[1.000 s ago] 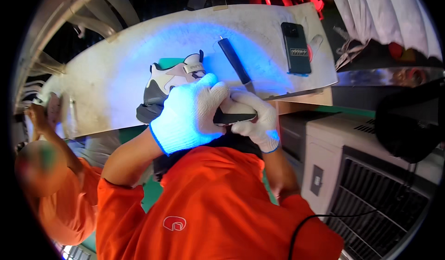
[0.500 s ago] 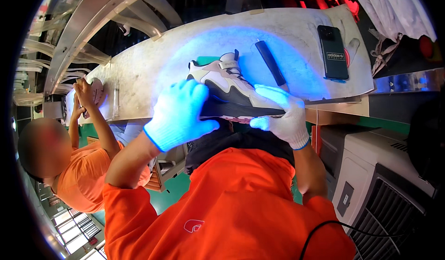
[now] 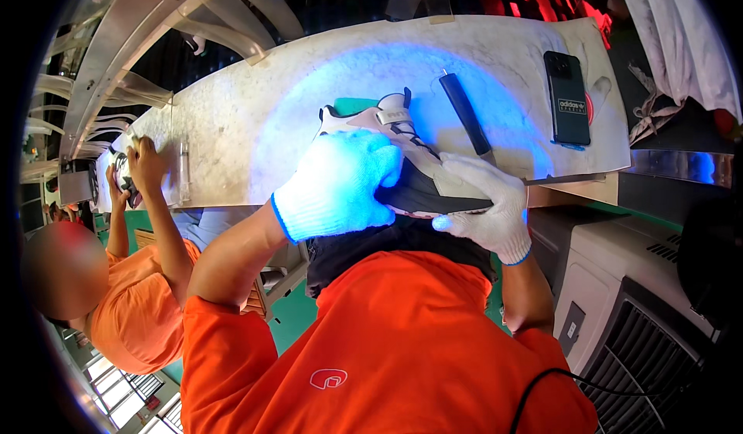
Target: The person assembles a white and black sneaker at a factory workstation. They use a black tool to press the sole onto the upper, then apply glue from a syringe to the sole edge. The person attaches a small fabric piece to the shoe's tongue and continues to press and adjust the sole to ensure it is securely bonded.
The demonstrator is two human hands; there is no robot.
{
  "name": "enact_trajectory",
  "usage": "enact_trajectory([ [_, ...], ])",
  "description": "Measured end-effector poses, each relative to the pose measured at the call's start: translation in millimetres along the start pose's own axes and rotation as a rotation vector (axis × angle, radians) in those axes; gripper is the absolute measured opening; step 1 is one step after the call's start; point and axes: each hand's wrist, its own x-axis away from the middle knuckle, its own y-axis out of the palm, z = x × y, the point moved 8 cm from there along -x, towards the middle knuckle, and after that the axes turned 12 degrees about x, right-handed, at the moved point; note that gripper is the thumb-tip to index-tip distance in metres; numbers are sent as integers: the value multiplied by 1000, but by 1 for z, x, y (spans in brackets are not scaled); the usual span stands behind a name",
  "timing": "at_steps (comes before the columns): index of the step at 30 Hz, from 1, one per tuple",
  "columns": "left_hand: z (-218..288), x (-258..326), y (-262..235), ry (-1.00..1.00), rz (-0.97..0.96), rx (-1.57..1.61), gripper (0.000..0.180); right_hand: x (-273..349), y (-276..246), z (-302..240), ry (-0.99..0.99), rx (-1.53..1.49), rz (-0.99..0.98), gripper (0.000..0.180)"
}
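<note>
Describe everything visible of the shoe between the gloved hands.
The shoe has a pale, smooth-looking upper and a dark lower side. A pale tab crosses the tongue, which has a dark loop at its top. Its side faces the camera at the near edge of the table, toe rightward, tongue toward the table's far side. The left hand hides much of its heel end; the right hand grips the toe.

Matt shoe [image 3: 422, 188] (knitted cloth gloves [image 3: 499, 211])

Between the tool [image 3: 463, 113] and the phone [image 3: 567, 97], a hand can pass. On the table [image 3: 224, 132], wide room lies also between the tube [image 3: 184, 172] and the shoe [image 3: 426, 190]. The left hand [image 3: 340, 182] blocks the shoe's heel, the right hand [image 3: 495, 208] its toe.
</note>
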Motion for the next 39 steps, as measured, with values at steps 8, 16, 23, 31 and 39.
enact_trajectory([
  [8,-10,-18,-11,-119,-87,149,50,-29,2,-30,58,239,-207,91],
  [16,-16,-25,-2,-162,-230,54,62,-65,31,-44,281,307,-410,58],
  [23,-133,33,-37,-141,452,1176,22,-27,0,-57,101,468,357,35],
  [31,-85,80,-50,180,440,57,70,-33,15,-11,109,249,383,27],
  [39,7,63,-123,94,105,143,87,-81,66,59,427,-747,129,75],
])
